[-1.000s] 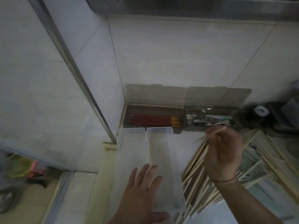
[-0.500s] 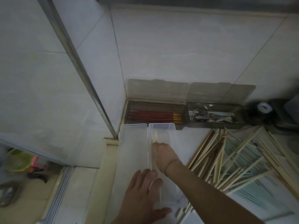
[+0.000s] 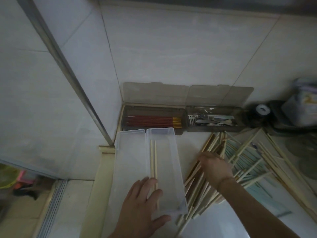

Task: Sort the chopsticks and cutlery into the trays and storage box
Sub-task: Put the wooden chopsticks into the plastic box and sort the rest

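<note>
**Both hands down: left on tray, right in chopstick pile**

Left grip (image 3: 143, 201): hand flat, fingers straight and spread, pressing on near end of right-hand clear plastic tray (image 3: 173, 169); holds nothing. Fingers lie over near ends of two pale wooden chopsticks (image 3: 153, 158), which run lengthwise along that tray's left wall, side by side.

Right grip (image 3: 215, 166): hand palm-down on loose pile of pale wooden chopsticks (image 3: 243, 162) spread over table (image 3: 187, 143) to right of tray. Fingertips reach into pile's left edge, touching sticks; whether fingers have closed on any stick, cannot tell – motion blur and fingers hidden under the hand.

Left-hand clear plastic tray (image 3: 130, 160) sits touching right-hand one, long sides together; nothing visible inside.

Brown translucent storage box (image 3: 183, 133) stands against tiled wall behind trays, both lids up. Left compartment: bundle of red chopsticks with gold tips (image 3: 152, 121), lying crosswise. Right compartment: metal cutlery (image 3: 212, 120), heaped; individual pcs not distinguishable.

Pile also incl. pale blue-green flat strips (image 3: 248, 156) among sticks; type unclear.
</note>
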The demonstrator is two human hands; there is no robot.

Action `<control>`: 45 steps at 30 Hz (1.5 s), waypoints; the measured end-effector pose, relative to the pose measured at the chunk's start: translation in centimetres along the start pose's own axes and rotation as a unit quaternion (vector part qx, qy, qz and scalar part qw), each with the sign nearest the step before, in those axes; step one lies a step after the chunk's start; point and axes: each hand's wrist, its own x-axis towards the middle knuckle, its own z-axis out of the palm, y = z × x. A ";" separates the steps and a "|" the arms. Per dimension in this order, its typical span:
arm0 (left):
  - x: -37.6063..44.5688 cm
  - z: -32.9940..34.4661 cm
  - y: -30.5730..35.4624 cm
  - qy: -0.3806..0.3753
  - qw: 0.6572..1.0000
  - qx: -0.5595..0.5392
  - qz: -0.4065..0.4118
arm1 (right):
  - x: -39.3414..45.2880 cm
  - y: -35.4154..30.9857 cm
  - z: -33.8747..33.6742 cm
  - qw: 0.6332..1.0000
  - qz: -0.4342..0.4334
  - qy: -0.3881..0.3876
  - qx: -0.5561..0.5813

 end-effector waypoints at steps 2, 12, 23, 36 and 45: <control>0.0 -0.1 0.2 -0.009 1.000 -0.003 -0.009 | -0.5 1.5 1.2 0.997 -0.058 -0.013 -0.043; -0.1 -0.5 1.0 -0.048 0.997 -0.026 -0.055 | -0.8 3.4 1.9 0.967 -0.238 0.073 -0.053; 0.0 -0.9 1.5 -0.032 0.995 -0.048 -0.087 | -0.2 -1.5 -3.4 0.879 -0.378 0.268 0.113; -0.6 0.1 1.1 0.012 0.996 -0.042 -0.077 | 4.3 -12.3 1.2 0.921 -0.325 -0.179 -0.115; -0.6 0.4 0.8 0.012 0.998 -0.019 -0.064 | 1.8 -10.2 0.4 0.940 -0.338 -0.043 0.036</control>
